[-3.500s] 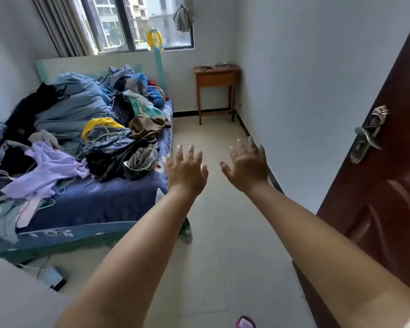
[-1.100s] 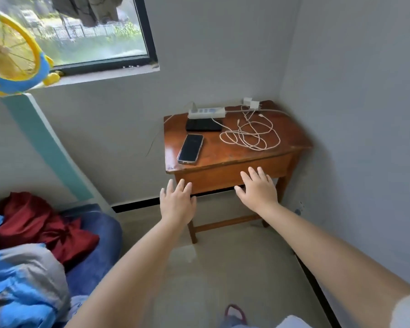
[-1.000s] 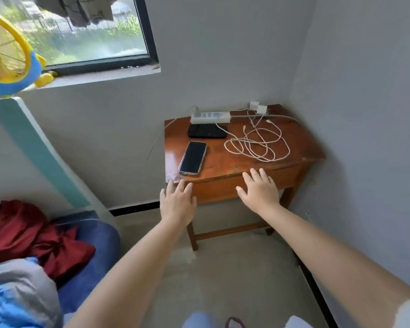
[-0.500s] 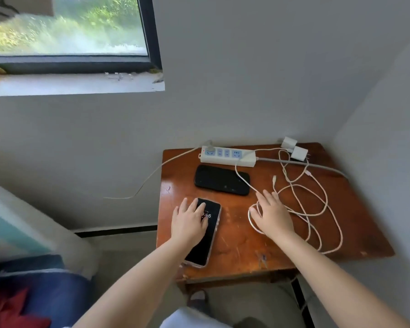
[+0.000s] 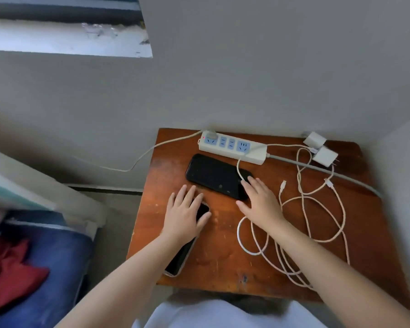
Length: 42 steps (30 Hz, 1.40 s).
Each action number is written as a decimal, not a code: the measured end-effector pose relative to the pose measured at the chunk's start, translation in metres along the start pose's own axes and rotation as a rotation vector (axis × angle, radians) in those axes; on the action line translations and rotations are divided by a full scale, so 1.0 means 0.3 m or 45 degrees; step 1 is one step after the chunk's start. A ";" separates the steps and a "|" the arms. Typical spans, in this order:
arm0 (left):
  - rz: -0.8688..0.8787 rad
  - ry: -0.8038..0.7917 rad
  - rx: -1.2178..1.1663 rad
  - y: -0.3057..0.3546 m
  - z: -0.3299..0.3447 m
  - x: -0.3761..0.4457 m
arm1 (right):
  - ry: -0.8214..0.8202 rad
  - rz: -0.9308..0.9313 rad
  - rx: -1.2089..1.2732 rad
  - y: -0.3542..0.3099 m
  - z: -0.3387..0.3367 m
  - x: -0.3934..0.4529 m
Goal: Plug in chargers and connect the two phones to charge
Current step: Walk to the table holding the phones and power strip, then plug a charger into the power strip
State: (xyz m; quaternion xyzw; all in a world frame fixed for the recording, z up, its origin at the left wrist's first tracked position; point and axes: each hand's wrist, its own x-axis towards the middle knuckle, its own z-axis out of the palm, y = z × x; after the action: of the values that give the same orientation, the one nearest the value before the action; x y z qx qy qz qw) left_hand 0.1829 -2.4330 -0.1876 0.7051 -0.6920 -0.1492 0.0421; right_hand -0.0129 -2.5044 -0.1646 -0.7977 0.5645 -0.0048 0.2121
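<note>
The left hand [image 5: 184,215] is laid flat, fingers spread, on the near phone [image 5: 182,254], apparently to steady it. The right hand [image 5: 260,202] is held spread, gripping nothing, at the far phone [image 5: 213,175] beside the loose cables [image 5: 317,209]. Both chargers [image 5: 320,150] lie unplugged near the power strip [image 5: 232,147].

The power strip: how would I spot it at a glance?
Find the small wooden table in the room's corner. Along its back edge by the wall lies the power strip: a long white bar with blue sockets, unlike the flat black phone just before it.

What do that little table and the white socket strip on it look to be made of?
The table looks like wood with a glossy reddish-brown varnish: it reflects light and shows scuffs and pale scratches. The socket strip looks like smooth white moulded plastic with pale blue socket faces, probably matte, as no strong glare shows.
</note>
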 end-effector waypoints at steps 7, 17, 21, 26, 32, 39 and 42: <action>-0.408 0.034 -0.033 0.071 0.016 -0.053 | -0.090 -0.101 -0.109 0.023 -0.001 0.103; -0.554 0.071 -0.004 0.042 -0.049 0.017 | -0.220 -0.190 -0.169 0.016 -0.049 0.088; -0.538 0.046 -0.039 0.020 -0.046 0.023 | -0.297 -0.191 -0.243 0.056 -0.068 0.065; -0.473 0.006 0.001 0.008 -0.063 0.012 | -0.386 -0.195 -0.241 0.070 -0.102 0.054; -0.447 -0.015 0.013 0.000 -0.054 0.000 | -0.120 -0.022 0.000 0.034 -0.119 0.094; -0.243 0.023 -0.023 0.029 -0.049 0.074 | -0.052 -0.097 0.094 -0.001 -0.073 0.073; -0.113 0.059 -0.095 0.072 -0.049 0.119 | -0.073 -0.037 0.160 -0.007 -0.073 0.060</action>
State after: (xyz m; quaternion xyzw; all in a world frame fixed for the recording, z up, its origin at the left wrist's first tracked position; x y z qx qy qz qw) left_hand 0.1660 -2.4712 -0.1733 0.7363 -0.6528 -0.1603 0.0775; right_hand -0.0099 -2.5273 -0.1480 -0.7908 0.5451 -0.0205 0.2776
